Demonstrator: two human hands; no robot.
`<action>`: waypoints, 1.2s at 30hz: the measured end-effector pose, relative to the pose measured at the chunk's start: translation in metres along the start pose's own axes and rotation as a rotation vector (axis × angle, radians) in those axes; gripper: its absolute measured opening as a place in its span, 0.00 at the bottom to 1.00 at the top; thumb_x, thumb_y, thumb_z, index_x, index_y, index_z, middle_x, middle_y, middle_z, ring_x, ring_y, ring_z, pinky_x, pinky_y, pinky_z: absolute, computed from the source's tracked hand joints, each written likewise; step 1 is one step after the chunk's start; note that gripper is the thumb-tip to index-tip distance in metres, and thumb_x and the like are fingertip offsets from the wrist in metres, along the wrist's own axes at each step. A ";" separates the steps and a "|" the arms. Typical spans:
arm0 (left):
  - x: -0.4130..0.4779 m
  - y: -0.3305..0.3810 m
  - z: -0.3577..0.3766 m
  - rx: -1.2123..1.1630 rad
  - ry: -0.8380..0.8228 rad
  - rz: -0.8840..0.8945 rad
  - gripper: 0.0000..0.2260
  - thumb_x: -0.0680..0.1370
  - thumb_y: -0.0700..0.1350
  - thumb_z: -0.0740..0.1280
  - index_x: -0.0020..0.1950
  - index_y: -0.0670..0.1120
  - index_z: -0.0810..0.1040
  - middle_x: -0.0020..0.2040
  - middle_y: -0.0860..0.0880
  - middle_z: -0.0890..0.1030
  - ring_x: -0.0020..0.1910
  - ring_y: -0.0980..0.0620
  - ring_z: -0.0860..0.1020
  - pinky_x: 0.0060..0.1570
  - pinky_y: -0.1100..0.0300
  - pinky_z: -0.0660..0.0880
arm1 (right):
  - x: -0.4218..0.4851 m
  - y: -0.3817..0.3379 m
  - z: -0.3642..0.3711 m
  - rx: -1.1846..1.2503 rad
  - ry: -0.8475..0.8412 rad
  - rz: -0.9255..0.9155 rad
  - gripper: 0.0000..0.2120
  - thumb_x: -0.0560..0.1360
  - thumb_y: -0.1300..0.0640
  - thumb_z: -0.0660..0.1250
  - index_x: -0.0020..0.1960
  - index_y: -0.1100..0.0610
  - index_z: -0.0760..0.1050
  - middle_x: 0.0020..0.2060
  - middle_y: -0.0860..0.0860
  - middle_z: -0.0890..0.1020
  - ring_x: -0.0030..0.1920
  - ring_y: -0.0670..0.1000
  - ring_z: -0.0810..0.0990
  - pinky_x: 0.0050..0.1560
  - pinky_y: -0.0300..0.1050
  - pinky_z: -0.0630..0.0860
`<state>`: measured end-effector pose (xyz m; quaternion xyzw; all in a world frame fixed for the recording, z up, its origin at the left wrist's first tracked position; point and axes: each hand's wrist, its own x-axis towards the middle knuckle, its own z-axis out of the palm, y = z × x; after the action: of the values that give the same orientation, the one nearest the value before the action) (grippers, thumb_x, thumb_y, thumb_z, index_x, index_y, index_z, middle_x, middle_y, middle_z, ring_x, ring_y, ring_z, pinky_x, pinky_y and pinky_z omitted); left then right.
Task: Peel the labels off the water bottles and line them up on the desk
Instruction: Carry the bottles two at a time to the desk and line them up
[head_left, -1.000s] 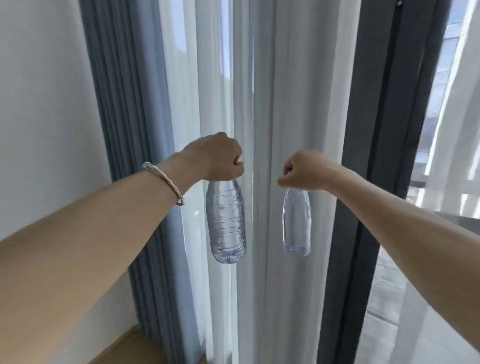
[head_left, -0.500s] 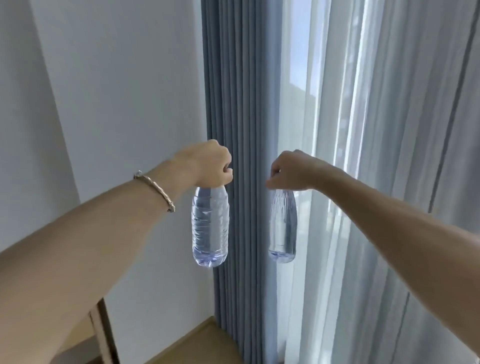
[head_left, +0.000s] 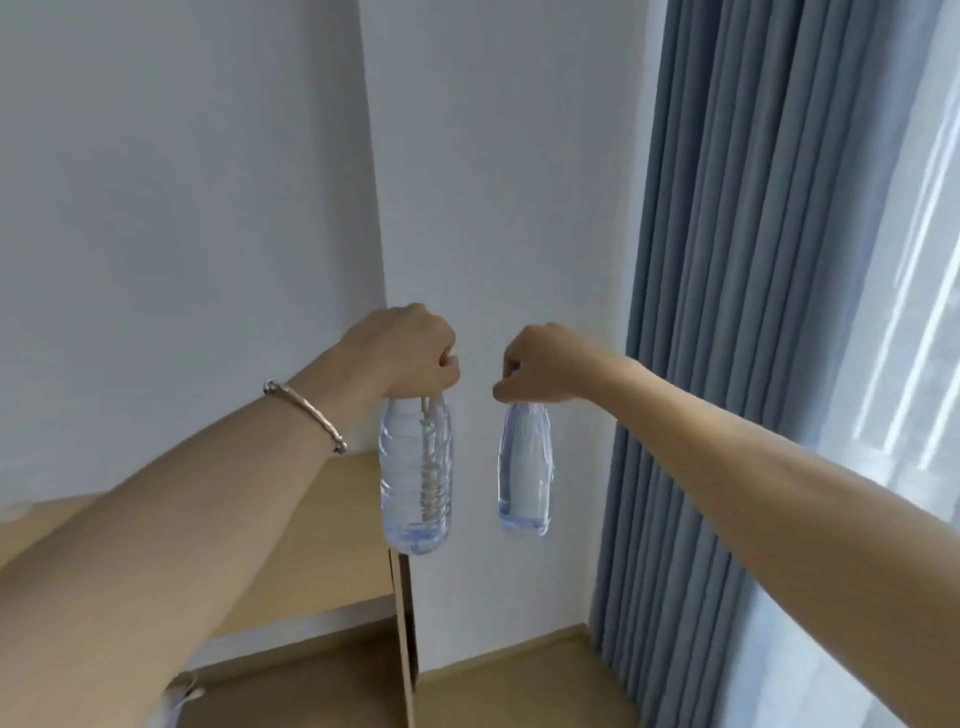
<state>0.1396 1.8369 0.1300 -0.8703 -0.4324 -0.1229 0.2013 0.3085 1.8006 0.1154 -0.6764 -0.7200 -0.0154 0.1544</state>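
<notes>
My left hand (head_left: 410, 353) grips the top of a clear, label-free water bottle (head_left: 415, 478) that hangs straight down from it. My right hand (head_left: 540, 366) grips the top of a second clear bottle (head_left: 524, 470), slightly smaller in view, also hanging upright with no label on it. Both caps are hidden inside my fists. The two bottles hang side by side in the air, a short gap apart. The left one is in front of the right end of a light wooden desk (head_left: 343, 525).
A white wall corner stands straight ahead. Grey-blue curtains (head_left: 737, 322) and a sheer white curtain (head_left: 904, 364) cover the window on the right. Wooden floor (head_left: 519, 686) shows below. The desk's side panel (head_left: 405, 629) drops to the floor under the left bottle.
The view has swung left from the window and curtains to the wall corner, bringing the desk into sight. Both hands still hold their bottles the same way.
</notes>
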 end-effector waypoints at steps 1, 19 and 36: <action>0.001 -0.011 0.008 0.010 -0.011 -0.020 0.13 0.77 0.49 0.59 0.37 0.44 0.73 0.34 0.49 0.72 0.35 0.46 0.74 0.31 0.60 0.65 | 0.013 -0.008 0.008 0.009 -0.010 -0.035 0.09 0.69 0.50 0.67 0.39 0.56 0.79 0.37 0.51 0.81 0.37 0.52 0.78 0.36 0.42 0.74; 0.017 -0.204 0.089 0.179 -0.156 -0.484 0.10 0.76 0.48 0.61 0.39 0.43 0.73 0.34 0.49 0.70 0.36 0.46 0.73 0.35 0.59 0.67 | 0.259 -0.121 0.114 0.082 -0.174 -0.516 0.10 0.69 0.52 0.66 0.42 0.59 0.81 0.40 0.53 0.82 0.43 0.55 0.81 0.36 0.41 0.72; -0.074 -0.441 0.126 0.308 -0.234 -0.656 0.11 0.76 0.47 0.59 0.38 0.42 0.73 0.36 0.47 0.74 0.34 0.48 0.70 0.30 0.60 0.64 | 0.382 -0.346 0.191 0.121 -0.245 -0.709 0.08 0.69 0.50 0.66 0.42 0.54 0.80 0.43 0.51 0.83 0.47 0.53 0.81 0.41 0.44 0.76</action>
<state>-0.2535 2.0827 0.0973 -0.6532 -0.7215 -0.0144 0.2290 -0.0830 2.1857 0.0912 -0.3719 -0.9220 0.0557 0.0917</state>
